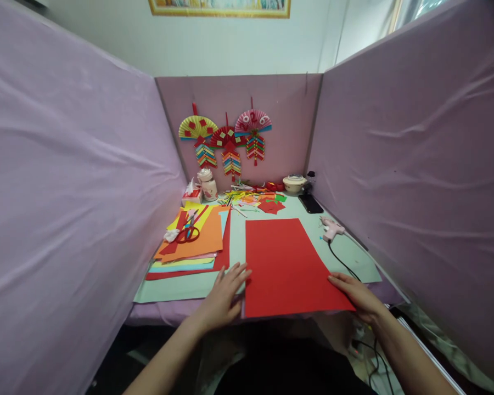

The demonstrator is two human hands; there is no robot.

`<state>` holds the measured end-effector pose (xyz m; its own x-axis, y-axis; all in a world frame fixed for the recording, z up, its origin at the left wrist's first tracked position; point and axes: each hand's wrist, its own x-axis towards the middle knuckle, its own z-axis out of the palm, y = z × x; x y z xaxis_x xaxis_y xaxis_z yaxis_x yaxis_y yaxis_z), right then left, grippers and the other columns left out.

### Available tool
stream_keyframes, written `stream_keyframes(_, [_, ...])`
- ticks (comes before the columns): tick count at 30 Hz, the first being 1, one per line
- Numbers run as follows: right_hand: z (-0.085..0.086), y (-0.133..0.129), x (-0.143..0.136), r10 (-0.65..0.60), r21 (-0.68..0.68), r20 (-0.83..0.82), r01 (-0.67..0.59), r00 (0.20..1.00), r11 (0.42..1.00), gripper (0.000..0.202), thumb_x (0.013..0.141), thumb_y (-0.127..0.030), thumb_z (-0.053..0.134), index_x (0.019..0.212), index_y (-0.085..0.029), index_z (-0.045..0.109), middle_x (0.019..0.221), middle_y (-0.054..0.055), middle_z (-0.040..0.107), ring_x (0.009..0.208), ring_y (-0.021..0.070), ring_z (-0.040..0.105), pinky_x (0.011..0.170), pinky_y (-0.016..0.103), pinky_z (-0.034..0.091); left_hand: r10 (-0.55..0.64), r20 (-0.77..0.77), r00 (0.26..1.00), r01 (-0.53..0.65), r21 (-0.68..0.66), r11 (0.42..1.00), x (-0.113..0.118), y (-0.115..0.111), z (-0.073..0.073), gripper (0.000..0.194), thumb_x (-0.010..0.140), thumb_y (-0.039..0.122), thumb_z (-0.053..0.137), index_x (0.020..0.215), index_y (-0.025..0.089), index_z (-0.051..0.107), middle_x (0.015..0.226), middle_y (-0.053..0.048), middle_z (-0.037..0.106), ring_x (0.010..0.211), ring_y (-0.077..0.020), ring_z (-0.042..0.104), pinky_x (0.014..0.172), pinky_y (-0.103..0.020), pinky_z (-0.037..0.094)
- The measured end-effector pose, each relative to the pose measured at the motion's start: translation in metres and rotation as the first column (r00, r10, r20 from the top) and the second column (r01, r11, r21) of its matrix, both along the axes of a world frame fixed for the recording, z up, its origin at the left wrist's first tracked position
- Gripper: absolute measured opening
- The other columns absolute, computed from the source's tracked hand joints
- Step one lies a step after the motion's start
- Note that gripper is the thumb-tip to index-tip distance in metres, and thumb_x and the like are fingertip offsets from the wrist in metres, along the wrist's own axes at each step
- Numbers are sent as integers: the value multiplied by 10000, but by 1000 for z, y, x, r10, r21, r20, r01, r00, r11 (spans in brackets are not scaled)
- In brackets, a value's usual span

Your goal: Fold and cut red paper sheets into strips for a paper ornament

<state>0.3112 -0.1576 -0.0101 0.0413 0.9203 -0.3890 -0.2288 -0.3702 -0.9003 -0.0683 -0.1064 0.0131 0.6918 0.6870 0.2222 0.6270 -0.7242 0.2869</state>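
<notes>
A large red sheet of paper point(284, 269) lies flat on the pale green table cover, its near edge at the table's front edge. My left hand point(226, 291) rests at the sheet's left side, fingers apart, fingertips at the paper's edge. On the right, my right hand point(358, 296) holds the sheet's right edge near the front corner, with the thumb on top and the other fingers partly hidden beneath. Left of the sheet is a stack of coloured paper point(209, 241) with red-handled scissors point(188, 235) on it.
A pink glue gun point(332, 228) with a black cable lies at the right, a black phone point(310, 203) behind it. Paper scraps point(271, 205), a jar point(208, 185), a tissue box point(192, 195) and a bowl point(295, 184) stand along the back. Lilac cloth walls point(407, 137) enclose the table.
</notes>
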Motion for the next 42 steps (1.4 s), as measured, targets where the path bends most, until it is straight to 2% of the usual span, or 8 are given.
stream_keyframes(5, [-5, 1, -2, -57, 7, 0, 57, 998, 998, 292, 755, -442, 699, 947, -224, 677, 967, 74, 746, 861, 215, 707, 741, 314, 549, 20, 126, 992, -22, 12, 1000, 15, -8, -24, 660, 732, -12, 371, 1297, 260, 577, 1383, -53, 555, 1382, -228, 373, 1146, -559, 230])
stream_keyframes(9, [-19, -11, 10, -200, 186, 190, 165, 961, 969, 505, 811, -529, 597, 1243, -269, 570, 1097, 93, 711, 910, 231, 695, 728, 343, 560, 79, 220, 972, -81, 1, 997, 14, -1, -40, 649, 708, -9, 387, 1262, 246, 608, 1269, -52, 645, 1283, -210, 506, 1134, -546, 282])
stream_keyframes(12, [-32, -22, 20, -288, 489, 444, 40, 848, 871, 467, 817, -466, 607, 1239, -269, 586, 1304, 110, 598, 1108, 258, 623, 899, 398, 529, 101, 257, 961, -94, -38, 995, 10, -4, -43, 603, 756, 22, 397, 1267, 264, 606, 1279, -45, 639, 1264, -205, 528, 1129, -530, 306])
stream_keyframes(14, [-38, -26, 23, -337, 603, 569, -101, 750, 792, 425, 830, -400, 603, 1239, -284, 597, 1403, 98, 513, 1263, 273, 511, 1003, 433, 471, 95, 265, 959, -82, -58, 995, 7, -7, -42, 551, 802, 61, 412, 1270, 279, 606, 1280, -43, 639, 1259, -210, 534, 1131, -526, 306])
stream_keyframes(17, [-41, -22, 20, -350, 637, 656, -242, 668, 732, 452, 852, -313, 583, 1304, -310, 557, 1444, 78, 474, 1345, 268, 424, 1095, 476, 379, 97, 282, 955, -79, -78, 994, 6, -9, -41, 509, 826, 98, 437, 1266, 286, 609, 1278, -42, 640, 1260, -219, 535, 1136, -522, 300])
stream_keyframes(20, [-40, -12, 17, -332, 646, 671, -304, 663, 700, 445, 860, -262, 566, 1300, -326, 566, 1421, 55, 506, 1322, 255, 454, 1117, 477, 355, 112, 312, 943, -88, -92, 992, 7, -9, -41, 496, 826, 102, 442, 1256, 276, 616, 1277, -40, 641, 1261, -217, 534, 1143, -515, 293])
stream_keyframes(35, [-45, 5, 3, -357, 653, 592, -170, 722, 738, 245, 830, -287, 587, 1032, -272, 724, 1214, 73, 662, 1198, 254, 559, 1067, 475, 401, 149, 309, 939, -118, -119, 986, 10, -7, -41, 672, 696, -32, 341, 1229, 259, 631, 1288, -27, 633, 1295, -187, 496, 1150, -546, 258])
stream_keyframes(42, [-39, 1, -6, -382, 645, 514, -53, 768, 762, 240, 782, -303, 608, 982, -249, 731, 1159, 76, 685, 1129, 253, 595, 1049, 459, 415, 271, 445, 853, -222, -160, 962, 16, -12, -41, 426, 841, 103, 433, 1177, 251, 648, 1325, -55, 597, 1318, -220, 464, 1133, -502, 332])
